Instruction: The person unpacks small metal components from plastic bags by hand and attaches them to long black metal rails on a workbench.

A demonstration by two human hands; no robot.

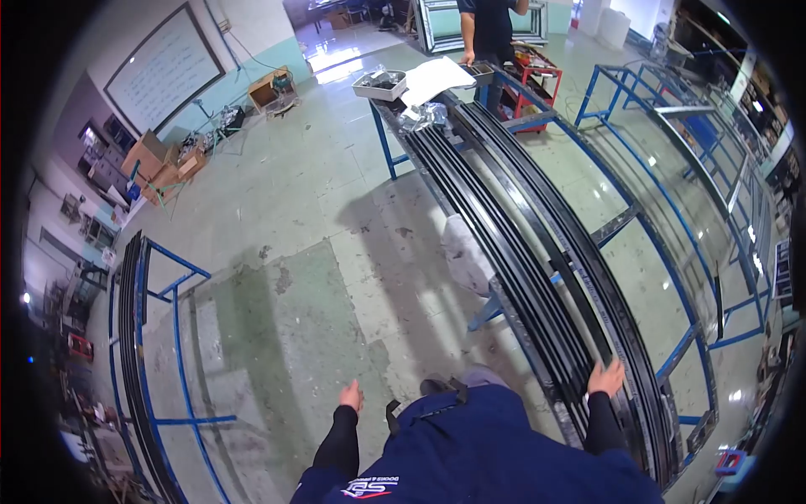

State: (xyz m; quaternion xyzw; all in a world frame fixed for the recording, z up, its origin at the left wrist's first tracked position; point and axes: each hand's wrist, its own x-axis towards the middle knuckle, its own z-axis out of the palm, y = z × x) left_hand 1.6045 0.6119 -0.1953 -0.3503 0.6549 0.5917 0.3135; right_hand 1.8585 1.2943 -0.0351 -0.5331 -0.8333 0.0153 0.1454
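Note:
My left hand [352, 395] hangs over the floor beside my body, with nothing visible in it and its fingers loosely stretched. To the right, my right hand [606, 378] is on a long black profile [579, 290], with its fingers curled around it. This profile lies lengthwise on a blue metal rack, between a bundle of black profiles [504, 252] on the near side and more dark profiles [579, 244] on the far side. My palm and part of the grip are hidden.
At the rack's far end are a grey tray [379, 85], white paper [438, 80] and crumpled plastic [422, 118]. Another person [491, 34] stands behind it near a red cart [537, 80]. A second rack [176, 336] carries profiles at left. Cardboard boxes [159, 164] sit by the wall.

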